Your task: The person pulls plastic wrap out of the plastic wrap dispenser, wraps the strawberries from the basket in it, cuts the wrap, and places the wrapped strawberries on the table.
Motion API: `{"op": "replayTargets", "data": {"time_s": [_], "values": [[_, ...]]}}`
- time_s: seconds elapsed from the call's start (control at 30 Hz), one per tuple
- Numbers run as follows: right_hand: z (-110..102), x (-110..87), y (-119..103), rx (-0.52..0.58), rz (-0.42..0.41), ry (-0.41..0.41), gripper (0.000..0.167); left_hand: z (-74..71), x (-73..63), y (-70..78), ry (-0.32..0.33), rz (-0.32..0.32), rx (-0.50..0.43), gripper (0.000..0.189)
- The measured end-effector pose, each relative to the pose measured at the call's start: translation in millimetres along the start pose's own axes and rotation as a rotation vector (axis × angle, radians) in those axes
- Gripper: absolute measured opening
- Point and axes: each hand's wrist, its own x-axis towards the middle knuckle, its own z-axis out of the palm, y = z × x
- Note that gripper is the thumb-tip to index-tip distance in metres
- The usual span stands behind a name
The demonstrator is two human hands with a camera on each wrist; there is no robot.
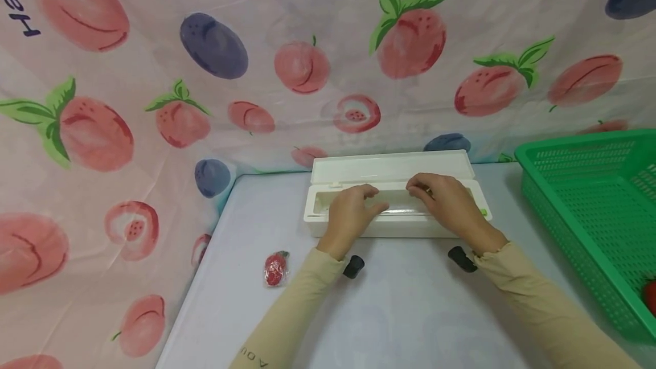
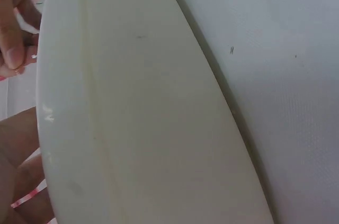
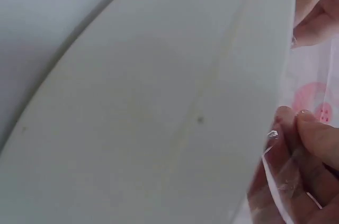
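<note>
Right wrist view shows our right hand pinching clear film above the white box on the desk; our left hand, thumb and fingers apart, looks empty. We should hold both edges and pull evenly.

Head view looks forward and down; both close wrist views apparently share the white box.

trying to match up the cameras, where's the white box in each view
Head: white box, slightly right of centre.
Left wrist: white box, filling the middle from top to bottom.
Right wrist: white box, filling the centre and lower left.
Shared landmark: pale tabletop, below the box in the head view, at right in left wrist, at upper left in right wrist.
</note>
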Motion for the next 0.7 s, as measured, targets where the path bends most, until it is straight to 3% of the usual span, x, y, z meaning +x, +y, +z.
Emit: {"op": "replayTargets", "data": {"time_s": [0.33,0.7], "values": [[-9.0,0.9,-8.9,0.000,-0.060,0.071,0.008,2.0,0.7,-4.2,0.057,0.015,0.044,0.013],[-13.4,0.5,-10.6,-0.018,-0.063,0.074,0.008,-4.6,-3.3,-18.2,0.142,0.031,0.115,0.021]]}}
